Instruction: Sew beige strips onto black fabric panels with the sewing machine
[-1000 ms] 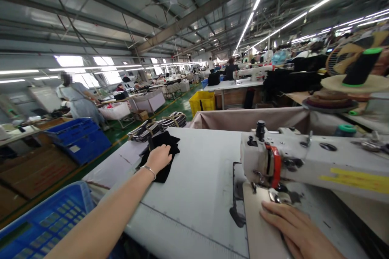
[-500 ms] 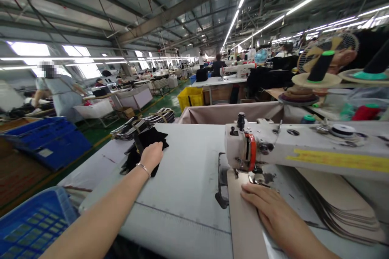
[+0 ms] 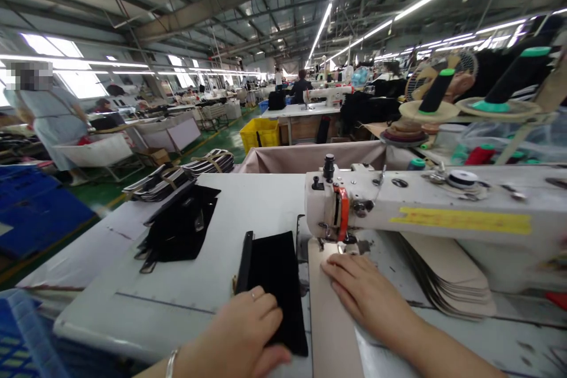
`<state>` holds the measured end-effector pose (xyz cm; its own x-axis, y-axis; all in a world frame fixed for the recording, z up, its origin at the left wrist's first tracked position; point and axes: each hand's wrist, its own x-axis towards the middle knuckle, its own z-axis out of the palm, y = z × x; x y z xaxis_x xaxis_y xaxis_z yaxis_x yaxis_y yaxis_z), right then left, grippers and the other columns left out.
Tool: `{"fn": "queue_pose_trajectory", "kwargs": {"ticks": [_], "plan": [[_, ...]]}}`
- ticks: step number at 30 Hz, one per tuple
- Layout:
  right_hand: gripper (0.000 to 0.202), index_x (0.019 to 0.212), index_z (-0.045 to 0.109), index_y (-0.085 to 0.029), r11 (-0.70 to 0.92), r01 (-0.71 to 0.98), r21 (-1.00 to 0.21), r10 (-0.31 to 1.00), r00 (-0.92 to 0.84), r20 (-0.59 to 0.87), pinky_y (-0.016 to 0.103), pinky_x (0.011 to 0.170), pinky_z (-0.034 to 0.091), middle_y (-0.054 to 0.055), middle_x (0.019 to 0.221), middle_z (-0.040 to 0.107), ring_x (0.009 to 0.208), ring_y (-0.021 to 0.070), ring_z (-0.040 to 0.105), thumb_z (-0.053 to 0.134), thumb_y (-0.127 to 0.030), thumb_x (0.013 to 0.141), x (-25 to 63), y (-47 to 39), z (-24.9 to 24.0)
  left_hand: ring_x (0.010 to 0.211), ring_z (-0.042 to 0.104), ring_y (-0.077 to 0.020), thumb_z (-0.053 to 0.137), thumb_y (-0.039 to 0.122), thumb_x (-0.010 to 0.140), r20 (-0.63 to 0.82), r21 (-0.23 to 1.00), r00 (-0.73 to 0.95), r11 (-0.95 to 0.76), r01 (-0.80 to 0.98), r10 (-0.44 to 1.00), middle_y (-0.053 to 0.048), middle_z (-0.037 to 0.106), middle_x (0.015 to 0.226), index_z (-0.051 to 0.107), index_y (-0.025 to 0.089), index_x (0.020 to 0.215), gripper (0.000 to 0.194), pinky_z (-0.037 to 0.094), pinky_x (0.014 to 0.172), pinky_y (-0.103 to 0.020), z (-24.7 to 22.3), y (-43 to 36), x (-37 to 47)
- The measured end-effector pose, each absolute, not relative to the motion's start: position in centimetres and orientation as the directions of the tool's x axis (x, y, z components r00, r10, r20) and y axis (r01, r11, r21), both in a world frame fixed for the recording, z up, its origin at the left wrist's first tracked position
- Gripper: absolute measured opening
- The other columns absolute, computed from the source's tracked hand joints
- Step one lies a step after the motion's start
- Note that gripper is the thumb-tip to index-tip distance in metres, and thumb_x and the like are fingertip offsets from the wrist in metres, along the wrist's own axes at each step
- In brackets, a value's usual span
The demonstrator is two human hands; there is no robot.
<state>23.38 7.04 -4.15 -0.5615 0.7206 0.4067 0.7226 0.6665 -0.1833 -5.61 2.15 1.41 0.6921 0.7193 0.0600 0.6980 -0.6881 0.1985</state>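
Observation:
My left hand point(image 3: 248, 331) is closed on the lower left edge of a black fabric piece point(image 3: 275, 283), which has a stiff dark strip along its left side. This piece lies on the white sewing table, just left of a beige panel point(image 3: 333, 319). The panel runs under the needle area of a sewing machine point(image 3: 330, 207). My right hand point(image 3: 365, 292) rests flat on the panel, fingers stretched out near the presser foot. Farther left lies a pile of black fabric pieces point(image 3: 181, 230), some with small tabs.
A stack of beige panels point(image 3: 456, 283) sits under the machine arm. Bundled dark pieces with pale edges point(image 3: 208, 162) lie beyond the table's left corner. Blue crates point(image 3: 39, 207) stand at left, a yellow crate point(image 3: 260, 133) ahead. Thread cones point(image 3: 436, 91) stand at right. A person point(image 3: 48, 112) stands far left.
My left hand has come from the black pile toward me and to the right, bringing one black piece beside the beige panel. My right hand stays on the panel. The view has turned slightly right.

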Motion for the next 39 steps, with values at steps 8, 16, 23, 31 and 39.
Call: {"fn": "queue_pose_trajectory", "kwargs": {"ticks": [8,16,23,31,39], "plan": [[0.036,0.132,0.057,-0.028,0.662,0.727,-0.180,0.727,-0.567,0.387,0.044,0.095,0.049,0.005,0.136,0.059,0.114,0.0235,0.060,0.052,-0.023,0.097,23.6,7.0,-4.8,0.104,0.051,-0.0311,0.058,0.017,0.089,0.171,0.336,0.266,-0.309,0.890,0.949,-0.014,0.058,0.103,0.059,0.014,0.089,0.003,0.040,0.097,-0.052,-0.2,14.0,-3.1],[0.034,0.130,0.057,-0.026,0.662,0.716,-0.222,0.733,-0.557,0.390,0.044,0.093,0.047,0.007,0.134,0.060,0.111,0.0246,0.060,0.050,-0.021,0.097,23.5,6.9,-4.4,0.069,0.058,-0.0152,0.050,0.031,0.092,0.045,0.654,0.344,-0.288,0.700,0.938,-0.001,0.062,0.077,0.055,0.018,0.094,0.015,0.047,0.065,-0.026,1.7,13.8,-4.7],[0.045,0.140,0.046,-0.020,0.637,0.741,-0.211,0.751,-0.534,0.390,0.045,0.093,0.046,0.011,0.129,0.061,0.108,0.0271,0.059,0.053,-0.023,0.096,23.6,6.9,-4.8,0.071,0.060,-0.0170,0.065,0.019,0.074,-0.055,0.702,0.445,-0.283,0.654,0.894,-0.002,0.068,0.077,0.069,0.017,0.080,0.007,0.045,0.066,-0.027,0.5,13.8,1.6],[0.050,0.143,0.044,-0.023,0.643,0.749,-0.161,0.739,-0.552,0.386,0.045,0.096,0.047,0.008,0.137,0.057,0.115,0.0258,0.060,0.054,-0.024,0.095,23.8,7.3,-5.3,0.071,0.063,-0.0201,0.063,0.019,0.076,-0.074,0.636,0.386,-0.254,0.729,0.920,-0.003,0.070,0.076,0.071,0.018,0.081,0.009,0.043,0.062,-0.028,-0.9,14.0,3.1],[0.054,0.148,0.039,-0.019,0.621,0.772,-0.136,0.754,-0.541,0.372,0.049,0.096,0.050,0.011,0.135,0.059,0.113,0.0276,0.062,0.051,-0.027,0.096,23.6,7.2,-5.7,0.077,0.065,-0.0208,0.059,0.019,0.079,-0.058,0.599,0.365,-0.260,0.757,0.929,-0.004,0.071,0.079,0.069,0.016,0.079,0.011,0.043,0.064,-0.027,-0.3,14.0,3.7]]}}
